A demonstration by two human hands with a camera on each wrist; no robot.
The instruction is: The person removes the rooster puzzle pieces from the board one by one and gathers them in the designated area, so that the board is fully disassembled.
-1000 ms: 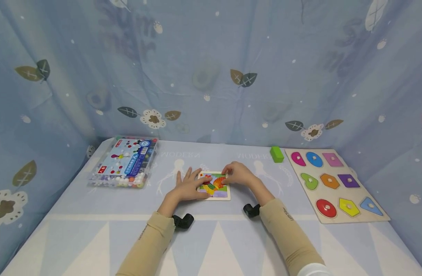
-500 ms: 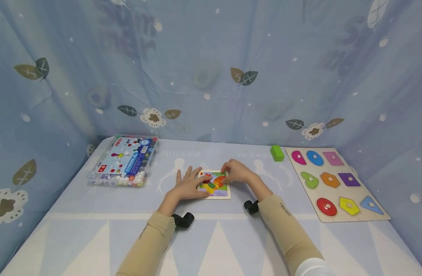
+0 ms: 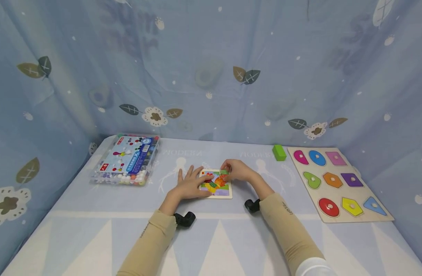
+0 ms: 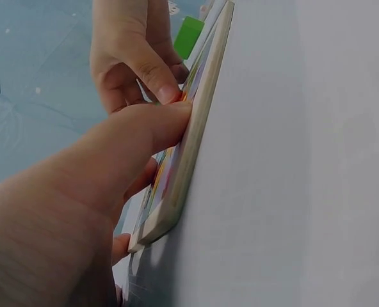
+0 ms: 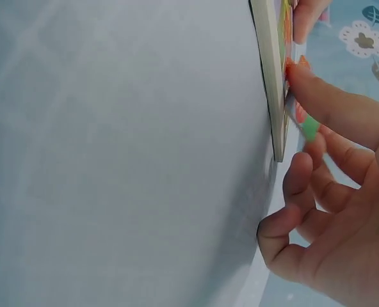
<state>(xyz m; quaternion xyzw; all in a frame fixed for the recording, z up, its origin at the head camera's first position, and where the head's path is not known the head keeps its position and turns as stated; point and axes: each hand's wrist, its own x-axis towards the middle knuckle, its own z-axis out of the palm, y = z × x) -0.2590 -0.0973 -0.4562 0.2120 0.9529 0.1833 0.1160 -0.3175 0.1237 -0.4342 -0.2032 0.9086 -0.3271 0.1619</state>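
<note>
A small wooden jigsaw puzzle (image 3: pixel 222 193) with a colourful bird picture and a pale frame lies flat on the table. My left hand (image 3: pixel 187 188) rests on its left side with fingers spread, thumb on the near part and index finger across the picture. At the upper right corner, my right hand (image 3: pixel 241 171) pinches a puzzle piece (image 5: pixel 310 128) between thumb and fingers. In the right wrist view the piece, partly green, stands tilted up from the frame (image 5: pixel 274 83); the thumb covers part of it. The left wrist view shows the left thumb (image 4: pixel 170 118) pressing near the frame's edge.
A clear plastic case (image 3: pixel 126 159) of coloured beads, with a printed sheet on top, lies at the back left. A green block (image 3: pixel 279 153) stands at the back right. Beside it lies a wooden shape board (image 3: pixel 335 205) with knobbed pieces. A patterned curtain (image 3: pixel 211 69) closes the back.
My right fingers have tilted the corner puzzle piece up, so its green part now shows at the upper right. The left hand keeps its place on the puzzle. The head view has shifted slightly.
</note>
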